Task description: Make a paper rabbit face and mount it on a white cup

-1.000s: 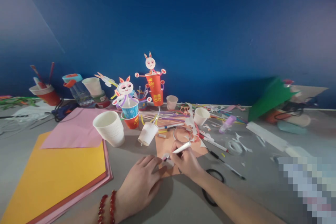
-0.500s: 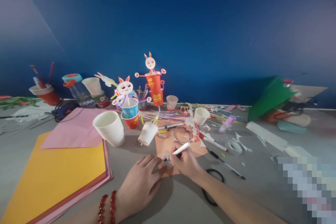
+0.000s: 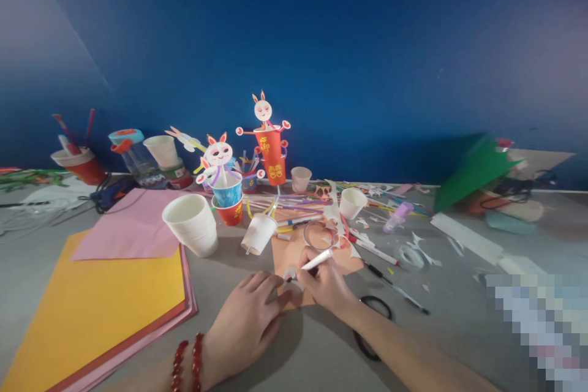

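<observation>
My right hand [image 3: 329,288] is closed round a white marker [image 3: 318,260], its dark tip down at a small round white paper piece [image 3: 298,287]. That piece lies on a sheet of orange paper [image 3: 289,251]. From the left, my left hand [image 3: 245,318] holds the piece's edge with fingertips and thumb, which partly cover it. Just beyond the hands a white paper cup [image 3: 260,234] with bent yellow strips leans over. Behind it stand two rabbit figures, one on a blue cup [image 3: 228,191], the other on stacked red cups [image 3: 269,146].
At left lie yellow paper [image 3: 114,300] and pink paper [image 3: 133,220], beside stacked white cups [image 3: 195,226]. Rightward are a clear tape roll [image 3: 410,256], a black pen [image 3: 397,285], a purple glue stick [image 3: 397,217] and paper scraps. A black ring [image 3: 374,355] is under my right forearm.
The marker tip has shifted very slightly at the paper piece. Both hands otherwise keep their places, and nothing else has visibly moved.
</observation>
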Tool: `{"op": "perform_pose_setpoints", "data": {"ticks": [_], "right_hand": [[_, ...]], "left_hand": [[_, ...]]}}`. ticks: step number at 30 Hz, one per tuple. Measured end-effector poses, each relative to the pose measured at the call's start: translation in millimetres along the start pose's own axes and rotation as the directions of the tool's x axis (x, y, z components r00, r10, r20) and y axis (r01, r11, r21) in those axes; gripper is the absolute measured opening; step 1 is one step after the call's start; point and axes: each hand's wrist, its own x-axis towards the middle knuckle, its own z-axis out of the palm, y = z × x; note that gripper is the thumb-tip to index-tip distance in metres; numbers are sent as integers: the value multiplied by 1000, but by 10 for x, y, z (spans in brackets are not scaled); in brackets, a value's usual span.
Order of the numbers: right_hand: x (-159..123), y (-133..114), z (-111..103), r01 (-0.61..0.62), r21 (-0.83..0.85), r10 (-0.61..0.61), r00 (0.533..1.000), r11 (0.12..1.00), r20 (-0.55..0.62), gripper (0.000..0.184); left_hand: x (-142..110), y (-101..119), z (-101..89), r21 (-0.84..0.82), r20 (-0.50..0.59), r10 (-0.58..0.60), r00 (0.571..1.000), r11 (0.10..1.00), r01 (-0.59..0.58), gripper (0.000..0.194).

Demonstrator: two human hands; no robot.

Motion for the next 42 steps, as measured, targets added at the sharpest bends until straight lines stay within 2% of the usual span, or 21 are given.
{"op": "perform_pose_setpoints", "data": {"ticks": [14, 19, 24, 30, 37, 42], "right_hand": [[-4, -27, 3, -5, 41, 5, 1000, 999, 0, 15], [-3, -19, 5, -1, -4, 1, 1000, 1000, 5, 15], [-5, -14, 4, -1, 39, 1, 1000, 999, -10, 16], [-8, -30, 1, 10, -6, -10, 1000, 1000, 10, 15], [10, -1, 13, -38, 139, 45, 998, 990, -46, 15], [14, -7, 5, 5, 53, -4, 1000, 999, -29, 15]], "left_hand": [[11, 0, -9, 1, -21, 6, 1000, 1000, -6, 39], [6, 0, 6, 0, -43, 11, 999, 1000, -11, 39], [7, 1, 6, 1, -6, -1, 1000, 1000, 1, 39], [10, 0, -11, -2, -3, 2, 1000, 1000, -2, 41], [-1, -9, 7, 17, -25, 21, 999, 1000, -21, 39], [-7, -11, 5, 18, -37, 13, 999, 1000, -13, 39]]}}
